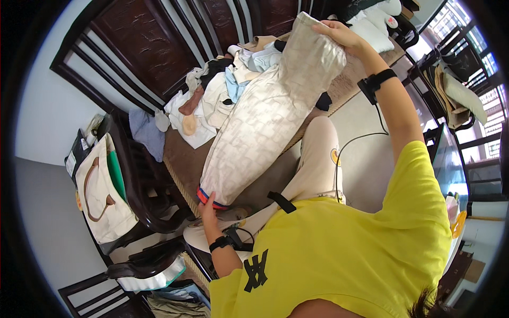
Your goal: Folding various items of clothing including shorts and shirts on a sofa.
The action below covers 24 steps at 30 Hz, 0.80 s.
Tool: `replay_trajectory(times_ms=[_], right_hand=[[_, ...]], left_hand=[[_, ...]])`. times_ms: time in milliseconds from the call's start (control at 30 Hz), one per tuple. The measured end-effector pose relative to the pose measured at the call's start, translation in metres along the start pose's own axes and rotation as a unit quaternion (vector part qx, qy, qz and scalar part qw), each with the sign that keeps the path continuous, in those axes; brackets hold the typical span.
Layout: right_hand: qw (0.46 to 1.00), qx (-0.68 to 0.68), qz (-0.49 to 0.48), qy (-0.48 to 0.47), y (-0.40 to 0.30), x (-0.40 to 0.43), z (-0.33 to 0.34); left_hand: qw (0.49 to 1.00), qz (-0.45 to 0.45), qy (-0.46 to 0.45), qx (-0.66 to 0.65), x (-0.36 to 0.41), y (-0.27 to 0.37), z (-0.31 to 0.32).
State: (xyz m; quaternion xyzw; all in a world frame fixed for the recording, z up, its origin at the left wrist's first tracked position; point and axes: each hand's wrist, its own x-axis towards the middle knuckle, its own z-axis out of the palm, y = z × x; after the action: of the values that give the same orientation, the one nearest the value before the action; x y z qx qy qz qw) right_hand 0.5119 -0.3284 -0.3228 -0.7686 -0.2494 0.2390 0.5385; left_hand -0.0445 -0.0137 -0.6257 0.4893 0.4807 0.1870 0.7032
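A pair of light beige patterned trousers (pixel 262 119) is stretched out between my two hands, above the seat of a dark wooden bench. My left hand (pixel 208 206) grips the end with a red and blue band, low in the view. At the top, my right hand (pixel 338 33) holds the opposite, paler end, with the fingers closed on its edge. Behind the garment lies a loose heap of clothes (pixel 214 95), with white, light blue and black pieces and a brown sock (pixel 191 101).
The bench's brown seat cover (pixel 185 151) has a braided edge. A blue-grey cloth (pixel 147 131) lies by the dark armrest. A cream tote bag (pixel 105 190) stands at the left. White plush items (pixel 372 28) are at the upper right. A black cable (pixel 358 139) runs from my right wrist strap.
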Motion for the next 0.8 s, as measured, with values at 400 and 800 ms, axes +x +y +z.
replay_trajectory(times_ms=[400,800], right_hand=[[0.995,0.089,0.009,-0.041,-0.047,-0.040,0.030],[0.962,0.257,0.081,-0.046,0.059,-0.072,0.066]], left_hand=[[0.982,0.150,0.081,0.082,-0.020,0.125,-0.017],[0.897,0.290,0.080,0.323,-0.048,0.275,-0.045]])
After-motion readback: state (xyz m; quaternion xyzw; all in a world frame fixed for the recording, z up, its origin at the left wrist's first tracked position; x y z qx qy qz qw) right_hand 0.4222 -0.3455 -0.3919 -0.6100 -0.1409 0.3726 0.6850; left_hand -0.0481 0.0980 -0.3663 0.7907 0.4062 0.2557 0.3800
